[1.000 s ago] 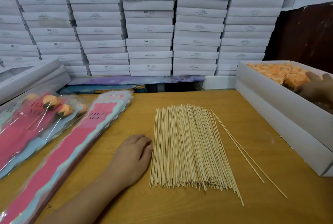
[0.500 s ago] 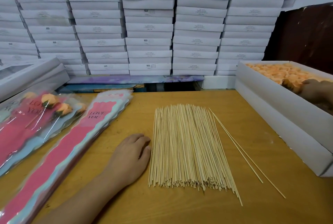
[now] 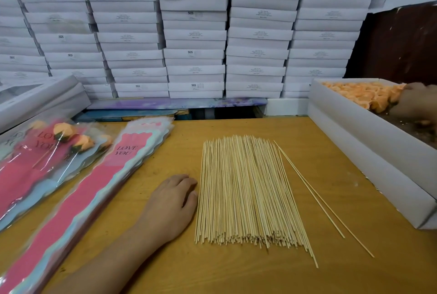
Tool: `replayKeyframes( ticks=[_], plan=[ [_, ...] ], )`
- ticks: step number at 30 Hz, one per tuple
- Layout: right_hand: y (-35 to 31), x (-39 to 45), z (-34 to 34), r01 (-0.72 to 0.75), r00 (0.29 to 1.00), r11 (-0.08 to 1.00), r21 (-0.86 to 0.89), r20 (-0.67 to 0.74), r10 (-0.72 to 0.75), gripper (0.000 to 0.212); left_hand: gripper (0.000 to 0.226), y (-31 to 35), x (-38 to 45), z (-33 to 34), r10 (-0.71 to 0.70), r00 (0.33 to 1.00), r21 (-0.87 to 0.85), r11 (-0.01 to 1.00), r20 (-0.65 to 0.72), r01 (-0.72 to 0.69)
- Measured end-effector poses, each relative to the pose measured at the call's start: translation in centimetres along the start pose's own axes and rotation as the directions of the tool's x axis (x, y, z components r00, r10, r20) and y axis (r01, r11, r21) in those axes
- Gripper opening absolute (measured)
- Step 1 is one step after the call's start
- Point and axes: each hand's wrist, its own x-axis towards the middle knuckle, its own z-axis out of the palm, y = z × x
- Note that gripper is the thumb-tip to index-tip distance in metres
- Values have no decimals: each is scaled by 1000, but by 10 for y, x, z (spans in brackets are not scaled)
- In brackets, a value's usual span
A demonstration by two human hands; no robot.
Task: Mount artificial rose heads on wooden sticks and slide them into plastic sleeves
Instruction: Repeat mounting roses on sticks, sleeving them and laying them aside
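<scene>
Right hand (image 3: 412, 102) dug deeper among rose heads (image 3: 361, 94), grip unclear; left hand (image 3: 171, 206) still flat, relaxed.

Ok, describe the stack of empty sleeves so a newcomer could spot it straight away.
On the wooden table, look left of the stick pile, just beyond the left hand. The empty sleeves lie there as a long pink stack; the neighbouring filled sleeves hold orange roses.

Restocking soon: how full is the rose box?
Partly full. Orange rose heads fill the far end of the box; its bare dark bottom shows at the near end, by the right hand.
</scene>
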Motion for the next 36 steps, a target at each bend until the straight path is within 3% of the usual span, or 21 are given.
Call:
replayKeyframes(
  ticks=[2, 5, 8, 10, 13, 15, 18, 21, 23, 27, 31, 36],
  plan=[
    [1, 4, -33, 12, 1000, 997, -78, 4, -12, 87, 43, 0, 0, 0, 0, 1000, 1, 1000, -2, 0],
    [-21, -29, -71, 6, 991, 990, -142, -133, -25, 70, 43, 0, 1, 1, -1, 1000, -2, 1000, -7, 1],
    [-52, -73, -88, 145, 951, 977, -156, -252, -181, 68, 43, -1, 1, 1, 3, 1000, -8, 1000, -12, -3],
    [-76, -107, -94, 286, 917, 951, -121, -254, -308, 69, 43, -1, 1, 1, 4, 1000, -10, 1000, -17, -4],
    [-107, -162, -88, 595, 787, 803, -14, -193, -586, 58, 43, -2, 1, 1, 8, 1000, -16, 1000, -25, -9],
    [-123, -198, -77, 721, 693, 688, 83, -108, -713, 59, 41, -3, 1, 1, 9, 1000, -35, 999, -29, -10],
    [-140, -243, -54, 810, 562, 555, 190, 18, -827, 69, 36, -1, 2, -2, 5, 998, -128, 992, -65, -13],
    [-155, -278, -34, 834, 475, 495, 243, 137, -869, 79, 37, 2, 1, -6, -42, 989, -269, 963, -139, 3],
    [-164, -296, -25, 846, 426, 465, 259, 195, -884, 83, 38, 5, 0, -7, -65, 987, -390, 921, -146, 3],
    [-180, -322, -14, 866, 359, 414, 282, 225, -906, 83, 41, 17, -4, -10, -71, 997, -703, 711, -29, 30],
    [-191, -334, -11, 862, 326, 380, 337, 205, -923, 82, 47, 21, -6, -11, 14, 1000, -795, 606, 17, 5],
    [-196, -339, -7, 873, 306, 338, 352, 144, -941, 80, 74, 19, -6, -11, -30, 997, -881, 466, 71, 76]
  ],
)
